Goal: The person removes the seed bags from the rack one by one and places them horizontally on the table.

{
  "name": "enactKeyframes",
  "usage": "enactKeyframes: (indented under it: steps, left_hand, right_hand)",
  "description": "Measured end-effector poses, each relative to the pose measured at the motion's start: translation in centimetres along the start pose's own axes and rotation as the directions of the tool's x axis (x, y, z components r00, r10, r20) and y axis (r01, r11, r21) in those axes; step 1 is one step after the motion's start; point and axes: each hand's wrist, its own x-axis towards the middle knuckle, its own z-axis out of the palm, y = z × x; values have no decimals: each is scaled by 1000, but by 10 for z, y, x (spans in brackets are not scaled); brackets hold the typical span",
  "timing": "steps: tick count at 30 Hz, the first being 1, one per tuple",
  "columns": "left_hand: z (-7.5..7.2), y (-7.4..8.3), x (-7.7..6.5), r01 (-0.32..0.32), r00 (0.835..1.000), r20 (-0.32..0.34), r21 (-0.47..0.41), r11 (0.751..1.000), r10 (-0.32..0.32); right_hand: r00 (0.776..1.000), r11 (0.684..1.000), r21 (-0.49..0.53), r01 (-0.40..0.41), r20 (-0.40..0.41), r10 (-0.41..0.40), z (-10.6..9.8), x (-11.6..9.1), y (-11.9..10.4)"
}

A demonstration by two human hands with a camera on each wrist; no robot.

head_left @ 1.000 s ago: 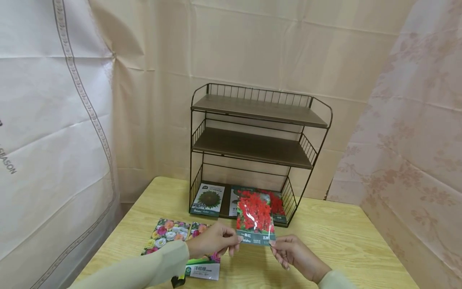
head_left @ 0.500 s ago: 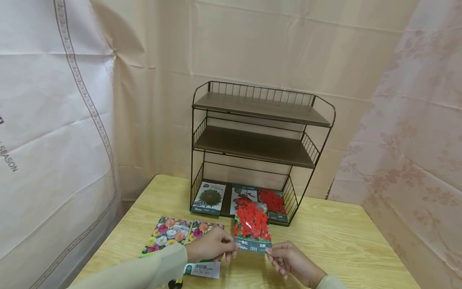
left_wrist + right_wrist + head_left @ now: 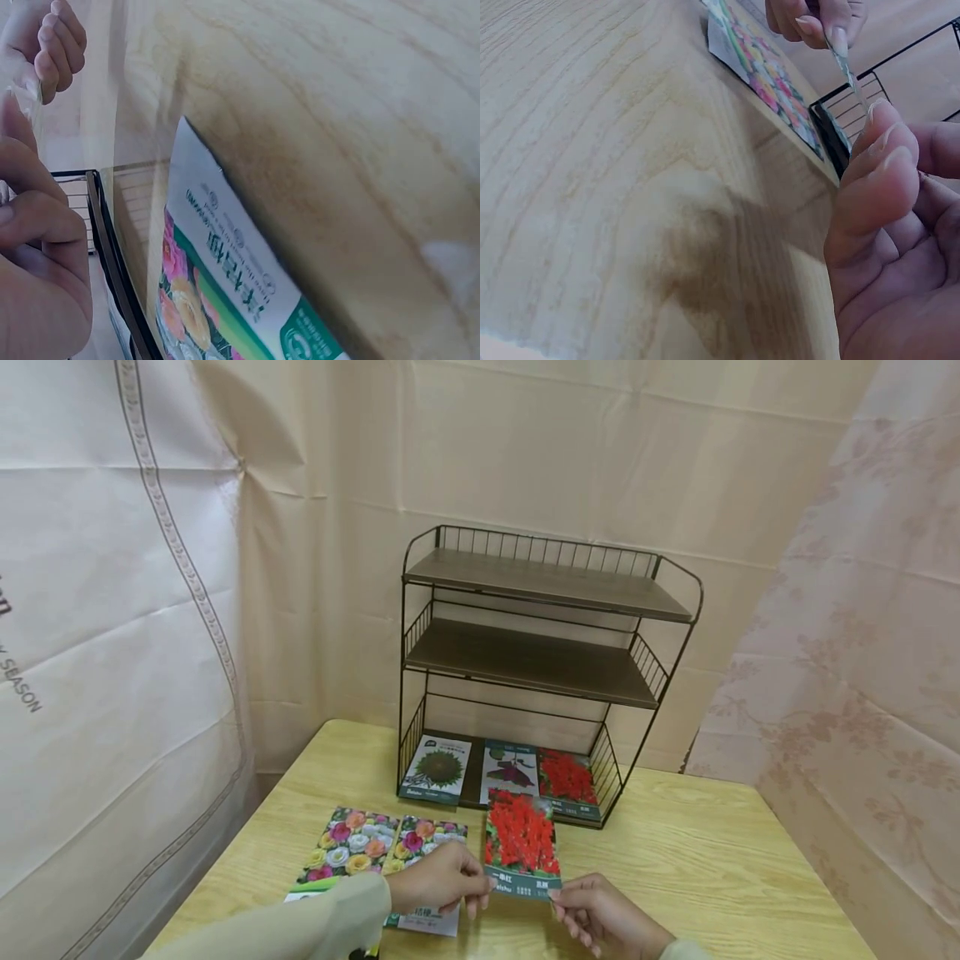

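A seed packet with red flowers (image 3: 521, 835) is held between my two hands in front of the rack. My left hand (image 3: 444, 881) pinches its lower left corner, and my right hand (image 3: 600, 912) pinches the lower right one. In the right wrist view the packet shows only as a thin edge (image 3: 849, 73) between the hands. Beside my left hand lie two packets with mixed coloured flowers, one at the left (image 3: 348, 847) and one partly covered by the hand (image 3: 420, 837). The left wrist view shows the covered packet's white end (image 3: 225, 225) on the table.
A dark three-tier wire rack (image 3: 536, 662) stands at the back of the wooden table (image 3: 705, 860). Its bottom tier holds a sunflower packet (image 3: 437, 768), a packet with a dark purple plant (image 3: 510, 770) and another red-flower packet (image 3: 568, 778). Curtains hang behind and at both sides.
Both hands have drawn the held red-flower packet down and slightly left, away from the rack. More of the purple-plant packet and the rack's red-flower packet now shows.
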Motion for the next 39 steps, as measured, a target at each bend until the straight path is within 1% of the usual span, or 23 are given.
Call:
enactKeyframes:
  steps: [7, 15, 17, 20, 25, 33, 39]
  left_hand:
    - [2, -3, -3, 24, 1000, -4, 30, 999, -24]
    - [7, -6, -5, 50, 999, -21, 48, 998, -49]
    - [8, -7, -5, 46, 999, -24, 58, 997, -45]
    - [10, -9, -6, 44, 999, -24, 75, 996, -42]
    - [13, -11, -8, 69, 997, -27, 100, 993, -67]
    - [17, -12, -11, 108, 993, -51, 86, 990, -104]
    - [17, -11, -11, 138, 990, -54, 78, 987, -134]
  right_hand:
    - [999, 999, 21, -32, -1, 32, 3, 1, 6]
    - [997, 996, 66, -57, 46, 54, 7, 2, 11]
    - [997, 996, 54, -66, 36, 64, 8, 3, 13]
    - [997, 996, 22, -83, -1, 83, 11, 3, 14]
    - [991, 992, -37, -123, -50, 121, 17, 3, 17]
    - [982, 980, -63, -187, -46, 185, 17, 7, 22]
    - [971, 967, -104, -234, -66, 228, 16, 6, 20]
